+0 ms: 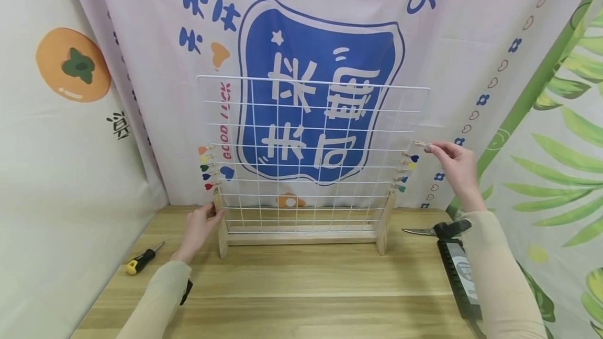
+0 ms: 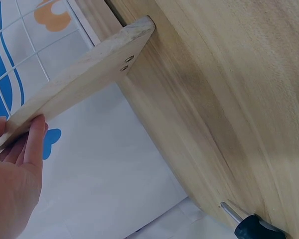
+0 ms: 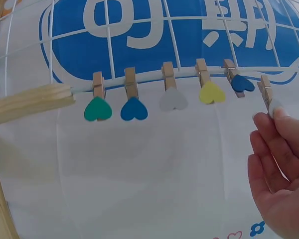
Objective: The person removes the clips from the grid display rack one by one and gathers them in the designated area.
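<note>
A white wire grid panel (image 1: 313,85) stands upright in a wooden stand (image 1: 301,237). My left hand (image 1: 200,226) grips the stand's left wooden upright (image 2: 79,79) near its top, thumb on one side and fingers on the other. At the grid's right edge, my right hand (image 1: 454,164) pinches a small wooden clothespin (image 3: 266,92) with a pale heart, partly covered by the thumb. Whether its jaws bite the wire, I cannot tell. Below it on that edge hang several clothespins with hearts, among them a yellow heart (image 3: 212,93) and a green heart (image 3: 97,109).
More heart clothespins, including a red heart (image 1: 208,186), line the grid's left edge. A screwdriver (image 1: 143,260) lies on the wooden table (image 1: 301,292) at left. Scissors-like cutters (image 1: 435,230) and a black-edged case (image 1: 457,276) lie at right. Printed cloth (image 1: 165,119) hangs behind.
</note>
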Tool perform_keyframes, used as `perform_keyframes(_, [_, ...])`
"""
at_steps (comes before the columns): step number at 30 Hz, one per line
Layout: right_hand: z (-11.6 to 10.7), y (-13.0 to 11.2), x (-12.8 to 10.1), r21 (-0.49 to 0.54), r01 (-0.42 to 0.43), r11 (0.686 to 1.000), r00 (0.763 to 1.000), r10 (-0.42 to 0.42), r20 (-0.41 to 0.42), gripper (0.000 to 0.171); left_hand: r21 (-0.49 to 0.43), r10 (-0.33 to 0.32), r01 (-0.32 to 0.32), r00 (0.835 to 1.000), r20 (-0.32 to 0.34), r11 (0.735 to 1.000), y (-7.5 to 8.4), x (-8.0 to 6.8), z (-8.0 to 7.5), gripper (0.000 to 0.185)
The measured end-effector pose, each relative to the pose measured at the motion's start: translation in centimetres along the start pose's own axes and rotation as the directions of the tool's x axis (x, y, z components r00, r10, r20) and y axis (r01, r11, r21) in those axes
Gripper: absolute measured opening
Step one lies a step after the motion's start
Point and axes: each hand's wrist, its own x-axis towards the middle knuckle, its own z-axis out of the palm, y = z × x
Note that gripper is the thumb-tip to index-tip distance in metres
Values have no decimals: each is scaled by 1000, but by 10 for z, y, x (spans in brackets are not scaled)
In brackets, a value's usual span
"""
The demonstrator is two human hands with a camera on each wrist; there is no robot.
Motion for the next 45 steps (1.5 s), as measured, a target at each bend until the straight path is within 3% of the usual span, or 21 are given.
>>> perform_keyframes(14, [-3,17,-33,-6,-42,999,999,42,-19,46,-4,13,-13,1000,-3,1000,-3,-1,2,23])
perform_keyframes(24, [18,36,-71,-7,4,1000,1000,-4,-7,41,-8,5,-5,1000,12,1000,-3,2,0,27])
perform_keyframes(36, [74,59,-123,51,-11,999,991,4,135,24,-2,8,-8,1000,7,1000,-1,2,0,26])
perform_keyframes(45, [129,89,-150,117,-56,992,952,17,306,20,6,15,-15,1000,-6,1000,-2,1,2,25])
